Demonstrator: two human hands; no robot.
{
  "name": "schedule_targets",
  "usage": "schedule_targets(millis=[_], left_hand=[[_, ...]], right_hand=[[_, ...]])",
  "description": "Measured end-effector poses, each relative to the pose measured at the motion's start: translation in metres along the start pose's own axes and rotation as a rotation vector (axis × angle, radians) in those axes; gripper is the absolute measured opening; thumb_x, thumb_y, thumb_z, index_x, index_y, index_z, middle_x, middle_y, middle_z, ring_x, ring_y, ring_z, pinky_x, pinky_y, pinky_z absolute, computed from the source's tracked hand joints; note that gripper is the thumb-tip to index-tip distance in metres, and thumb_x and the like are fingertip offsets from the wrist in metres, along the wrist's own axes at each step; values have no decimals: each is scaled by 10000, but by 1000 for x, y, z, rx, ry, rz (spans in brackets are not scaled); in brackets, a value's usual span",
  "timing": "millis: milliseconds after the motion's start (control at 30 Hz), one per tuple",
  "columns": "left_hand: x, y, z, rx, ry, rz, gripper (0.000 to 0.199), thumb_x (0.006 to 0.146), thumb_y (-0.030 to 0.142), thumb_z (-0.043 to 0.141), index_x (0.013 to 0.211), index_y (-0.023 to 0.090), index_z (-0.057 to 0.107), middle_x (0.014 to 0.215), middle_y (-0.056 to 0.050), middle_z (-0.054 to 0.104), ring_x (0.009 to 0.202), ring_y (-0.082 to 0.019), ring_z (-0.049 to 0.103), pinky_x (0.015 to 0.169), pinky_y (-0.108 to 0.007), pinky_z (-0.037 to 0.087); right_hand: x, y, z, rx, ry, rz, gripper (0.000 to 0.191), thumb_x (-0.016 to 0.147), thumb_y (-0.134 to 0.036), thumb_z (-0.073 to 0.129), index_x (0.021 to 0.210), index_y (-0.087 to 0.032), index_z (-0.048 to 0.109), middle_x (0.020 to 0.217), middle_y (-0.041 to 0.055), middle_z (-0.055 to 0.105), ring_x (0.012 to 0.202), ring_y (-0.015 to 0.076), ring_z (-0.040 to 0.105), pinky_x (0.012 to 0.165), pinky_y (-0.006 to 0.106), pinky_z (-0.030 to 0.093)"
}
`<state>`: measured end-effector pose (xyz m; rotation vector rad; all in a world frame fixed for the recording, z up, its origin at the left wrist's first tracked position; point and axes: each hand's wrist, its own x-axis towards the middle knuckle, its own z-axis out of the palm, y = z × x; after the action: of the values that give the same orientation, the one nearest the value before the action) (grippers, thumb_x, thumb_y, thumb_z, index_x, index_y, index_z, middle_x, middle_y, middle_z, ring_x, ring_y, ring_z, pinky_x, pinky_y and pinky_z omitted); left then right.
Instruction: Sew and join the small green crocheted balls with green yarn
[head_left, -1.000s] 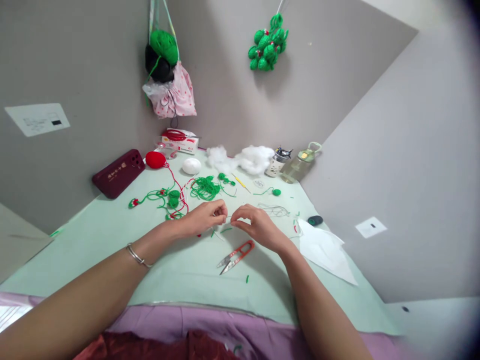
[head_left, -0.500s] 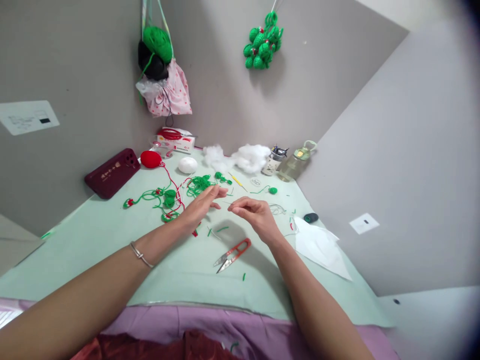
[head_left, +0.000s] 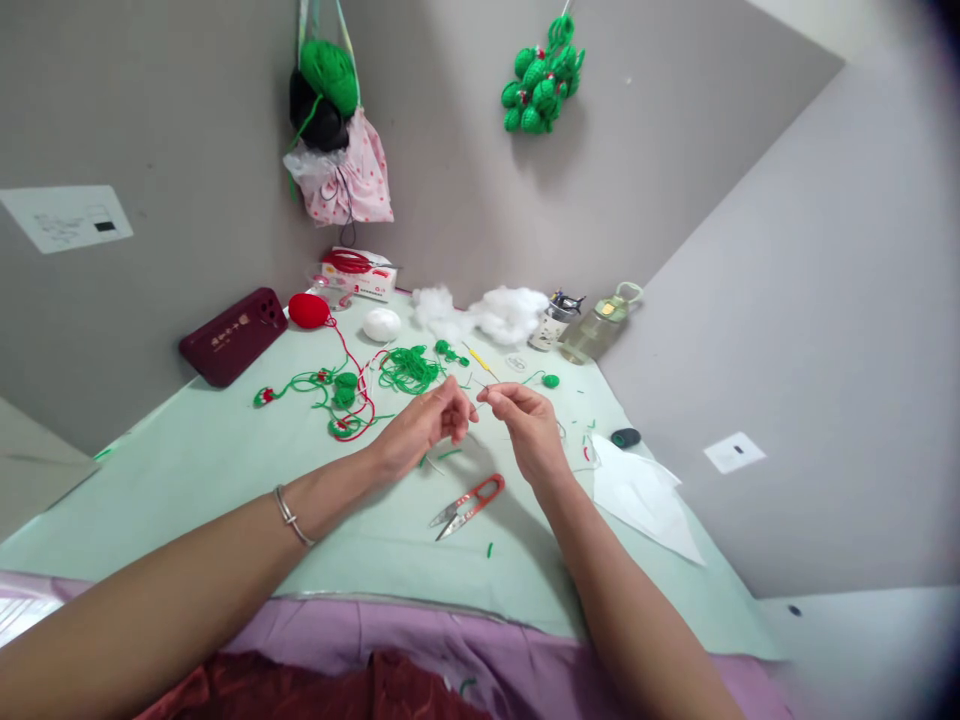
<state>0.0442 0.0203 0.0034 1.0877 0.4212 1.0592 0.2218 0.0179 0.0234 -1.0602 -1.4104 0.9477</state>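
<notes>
My right hand (head_left: 525, 420) is above the middle of the table, thumb and forefinger pinched on a thin needle (head_left: 481, 385) whose tip sticks out to the left. Close beside it, my left hand (head_left: 439, 420) has its fingers curled in; whatever lies between them is too fine to make out. Below the hands lie thread snips (head_left: 469, 506) with orange-red handles, blades pointing left. Beyond the left hand is a loose tangle of green yarn (head_left: 409, 370). A yellow-handled crochet hook (head_left: 481, 360) lies just past the fingertips.
To the left are a red yarn ball (head_left: 308, 310), small green-and-red crocheted pieces (head_left: 345, 390) and a dark red phone (head_left: 234, 337). White stuffing (head_left: 510, 315), a pen cup (head_left: 553, 322) and a bottle (head_left: 600, 325) stand behind. White paper (head_left: 645, 495) and a dark spool (head_left: 625, 438) lie right.
My left hand has gone from outstretched fingers to curled ones and moved right, nearer the right hand. The right hand has shifted slightly right and up, still pinching. The view has moved a little.
</notes>
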Motion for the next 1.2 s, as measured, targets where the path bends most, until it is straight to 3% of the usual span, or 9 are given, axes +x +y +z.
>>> schedule_targets(millis=[67, 133, 267, 367, 467, 567, 767, 967, 1200], left_hand=[[-1, -5, 0, 172, 6, -11, 578, 906, 655, 533, 644, 159, 671, 769, -56, 621, 784, -160, 547, 789, -285, 430], [-1, -13, 1, 191, 28, -83, 535, 900, 631, 563, 766, 147, 749, 796, -63, 653, 783, -164, 544, 817, -304, 426], [3, -23, 0, -192, 96, -153, 334, 840, 480, 721, 825, 147, 739, 833, -39, 661, 800, -145, 555, 830, -302, 452], [6, -20, -6, -299, 122, -146, 228, 761, 337, 815, 807, 125, 744, 863, -44, 668, 852, -137, 575, 851, -277, 465], [7, -14, -15, -221, 177, -104, 221, 785, 298, 800, 920, 125, 774, 996, -68, 696, 879, -120, 582, 872, -252, 464], [7, -10, -19, -89, 204, -54, 239, 850, 345, 743, 989, 153, 779, 1024, -66, 706, 824, -104, 576, 881, -263, 471], [5, -10, -15, 37, 209, 50, 285, 856, 402, 720, 992, 158, 782, 994, -69, 716, 786, -125, 591, 882, -330, 494], [5, -6, -15, -41, 253, 13, 289, 824, 376, 761, 1006, 152, 779, 926, -48, 711, 769, -113, 612, 910, -333, 506], [6, -6, -17, -68, 264, -22, 293, 785, 358, 797, 980, 140, 772, 874, -35, 698, 755, -112, 620, 884, -318, 512]], right_hand=[[-3, 0, 4, -89, 24, -67, 133, 844, -325, 727, 786, -206, 724, 825, 35, 739, 776, 176, 639, 753, 328, 518], [-7, 0, 8, -267, 52, -249, 114, 879, -291, 696, 801, -210, 716, 824, 43, 731, 802, 189, 629, 733, 336, 509], [-13, 4, 16, -681, 46, -763, 108, 921, -154, 630, 883, -217, 709, 875, 54, 756, 818, 196, 611, 763, 363, 516], [-15, 8, 16, -829, 0, -961, 140, 914, -108, 629, 957, -214, 710, 951, 58, 778, 826, 192, 632, 775, 363, 536], [-17, 6, 14, -768, 58, -882, 151, 948, -149, 595, 991, -218, 721, 982, 70, 772, 865, 197, 664, 786, 369, 551], [-20, 1, 14, -592, 121, -637, 195, 993, -245, 534, 1017, -240, 728, 914, 68, 753, 815, 194, 680, 759, 370, 564], [-20, -3, 17, -242, 59, -246, 190, 956, -350, 585, 994, -227, 724, 806, 36, 733, 666, 158, 641, 694, 342, 571], [-19, -5, 17, -124, -25, -159, 151, 939, -308, 608, 996, -202, 698, 781, 30, 728, 688, 144, 641, 697, 314, 555], [-19, -6, 17, -172, -95, -134, 180, 938, -285, 571, 1083, -202, 634, 762, 12, 716, 680, 137, 627, 712, 303, 543]])
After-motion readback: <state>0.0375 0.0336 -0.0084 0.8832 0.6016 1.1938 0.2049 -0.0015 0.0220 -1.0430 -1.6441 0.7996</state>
